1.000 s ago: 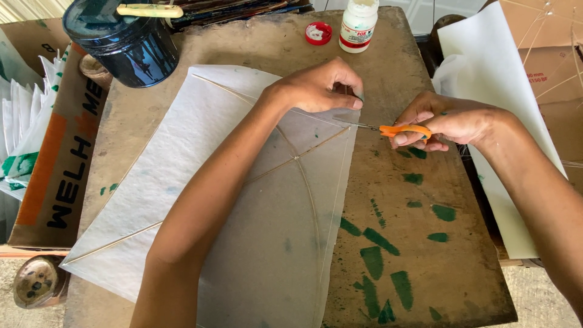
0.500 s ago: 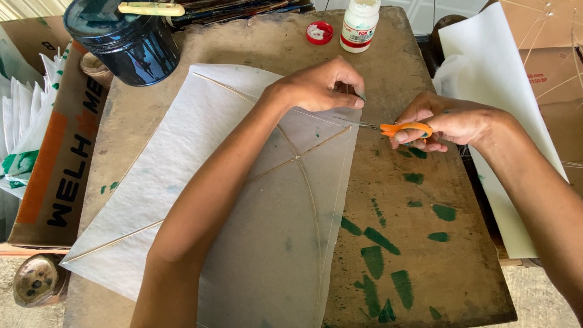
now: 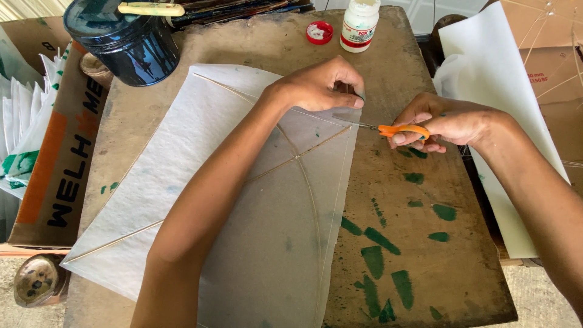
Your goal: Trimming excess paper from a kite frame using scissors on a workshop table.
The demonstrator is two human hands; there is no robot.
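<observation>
While left hand (image 3: 322,85) pinches kite paper (image 3: 243,200) corner near surface's far edge, right hand (image 3: 440,121) grips orange-handled scissors (image 3: 388,129); blades point left at that corner.

Both forearms are bare to the frame's edge, with no sleeves, and the left hand (image 3: 322,88) and right hand (image 3: 440,121) wear nothing.

Kite (image 3: 243,200): thin white translucent paper, diamond shape, laid flat on desk (image 3: 437,279), one corner toward lower left. Thin stick frame seen on it: straight spine approx. diagonal, bowed cross-spar, crossing near centre-right. Right edge pinned under fingertips near its upper corner. Scissors (image 3: 388,129): orange handles, slim metal blades, held approx. horizontal, tips pointed left, at kite's right edge by the spine end. Blades nearly closed.
</observation>
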